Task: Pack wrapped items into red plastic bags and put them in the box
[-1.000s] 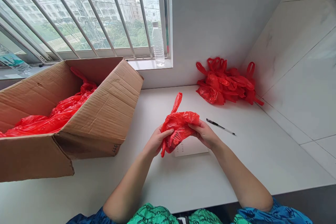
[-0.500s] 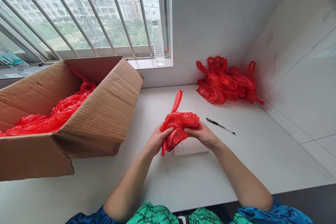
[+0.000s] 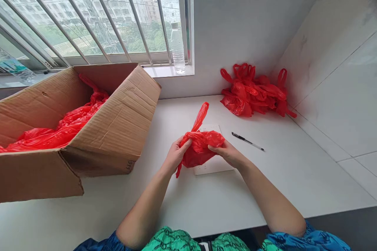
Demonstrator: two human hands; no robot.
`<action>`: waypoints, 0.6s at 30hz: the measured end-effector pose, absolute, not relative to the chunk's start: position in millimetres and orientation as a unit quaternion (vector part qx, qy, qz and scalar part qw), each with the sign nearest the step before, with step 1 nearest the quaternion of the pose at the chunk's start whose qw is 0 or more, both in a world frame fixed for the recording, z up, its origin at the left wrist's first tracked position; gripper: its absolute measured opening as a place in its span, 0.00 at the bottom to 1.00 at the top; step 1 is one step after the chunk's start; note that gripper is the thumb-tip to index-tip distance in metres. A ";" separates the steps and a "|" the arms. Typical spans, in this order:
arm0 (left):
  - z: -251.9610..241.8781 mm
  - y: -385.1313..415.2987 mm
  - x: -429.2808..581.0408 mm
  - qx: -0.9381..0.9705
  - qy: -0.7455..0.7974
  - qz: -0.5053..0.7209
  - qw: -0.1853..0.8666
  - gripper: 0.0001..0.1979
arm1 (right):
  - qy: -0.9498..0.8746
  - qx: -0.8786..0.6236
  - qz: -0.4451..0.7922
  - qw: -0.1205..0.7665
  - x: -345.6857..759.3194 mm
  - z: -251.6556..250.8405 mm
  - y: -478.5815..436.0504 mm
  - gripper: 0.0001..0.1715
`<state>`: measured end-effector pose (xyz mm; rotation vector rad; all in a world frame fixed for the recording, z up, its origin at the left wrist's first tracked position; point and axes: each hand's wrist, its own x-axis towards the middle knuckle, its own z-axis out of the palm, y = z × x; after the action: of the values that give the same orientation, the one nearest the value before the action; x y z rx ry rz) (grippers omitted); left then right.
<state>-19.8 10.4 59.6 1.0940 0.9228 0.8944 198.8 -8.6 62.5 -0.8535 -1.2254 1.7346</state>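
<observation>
Above the near part of the worktop (image 3: 203, 204), a red bag (image 3: 198, 155) was held between the left hand (image 3: 175, 155) and the right hand (image 3: 231, 153). At both ends the grip was closed on the film, with each thumb laid on the near side and most of the fingers hidden. Whether anything was contained in the bag could not be told. By its creases and shine, the film was judged to be very light, soft and limp, rather slippery, and easily stretched or torn if pinched at one point; a broad hold on the gathered folds at either end would be better suited to it than a tug on the thin loop (image 3: 201, 115) that was left standing up at its far side. Below the bag, a white pad (image 3: 218, 164) was partly covered from view. To the right of the pad, a pen (image 3: 247, 141) was seen lying apart. On the left, red plastic (image 3: 67, 125) was held in an open box (image 3: 114, 125). Farther off, more red bags (image 3: 253, 92) were heaped in the corner.
</observation>
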 end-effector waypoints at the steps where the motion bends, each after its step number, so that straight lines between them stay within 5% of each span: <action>1: 58.6 10.5 -20.1 0.477 0.415 0.401 0.664 0.23 | -0.485 -0.338 0.694 0.411 197.9 62.0 -8.4 0.31; 9: 53.5 12.0 -22.8 0.424 0.402 0.381 0.717 0.19 | -0.423 -0.378 0.689 0.451 200.3 46.7 -0.8 0.23; 14: 58.9 10.3 -20.5 0.478 0.390 0.388 0.685 0.24 | -0.455 -0.334 0.707 0.426 205.8 59.7 -6.7 0.40; 18: 61.3 8.7 -20.9 0.502 0.408 0.392 0.654 0.23 | -0.440 -0.307 0.726 0.429 203.3 63.9 -9.5 0.34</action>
<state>-20.9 8.7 61.3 1.1397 0.9251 0.8891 203.3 -9.5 63.9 -0.7657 -1.0992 1.8133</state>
